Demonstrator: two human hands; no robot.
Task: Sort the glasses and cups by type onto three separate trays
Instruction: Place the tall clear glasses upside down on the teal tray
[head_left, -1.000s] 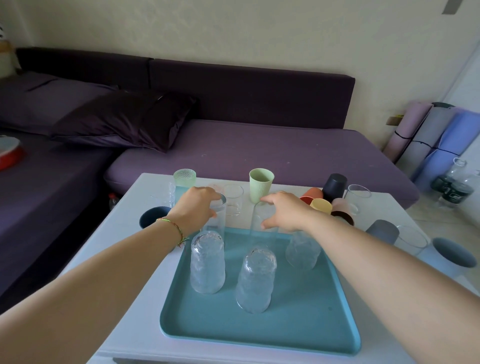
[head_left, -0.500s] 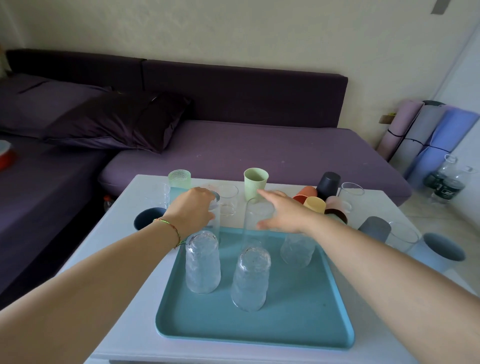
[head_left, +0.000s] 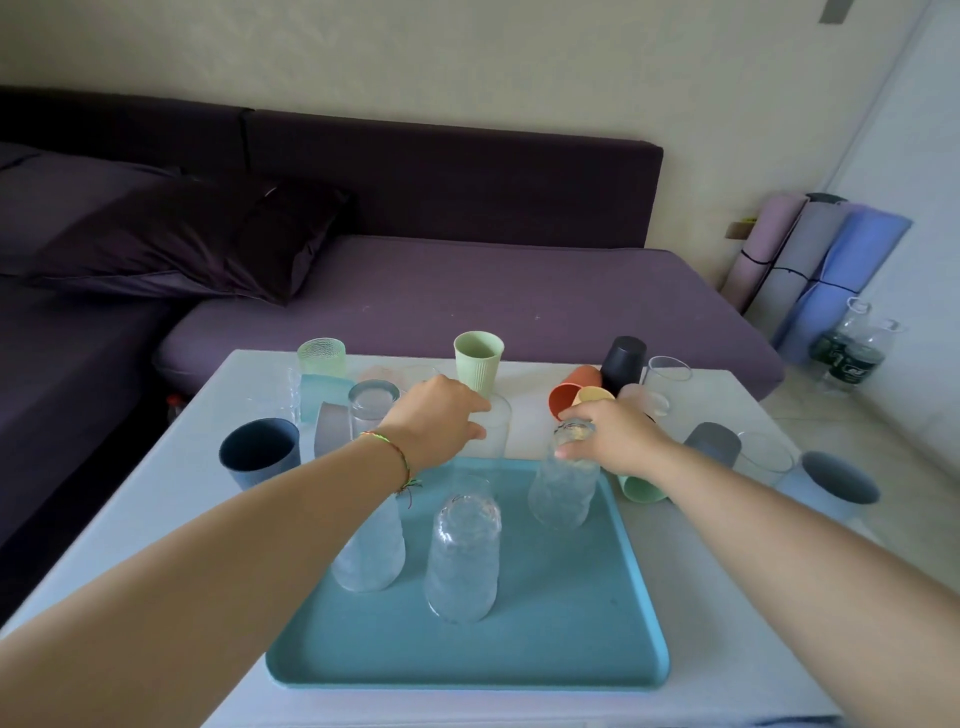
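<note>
Now my left hand (head_left: 436, 421) wraps a plain glass (head_left: 496, 434) just beyond the tray's (head_left: 571, 613) far edge. My right hand (head_left: 615, 439) grips the far-right glass (head_left: 563, 491) on it from above. My forearm hides the near-left glass's (head_left: 369, 551) top.

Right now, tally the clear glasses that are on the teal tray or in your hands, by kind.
Textured glasses upside down on the teal tray: 3 (the right hand grips the far right one at its top)
Smooth clear glass just behind the tray, gripped by the left hand: 1
Total: 4
</note>
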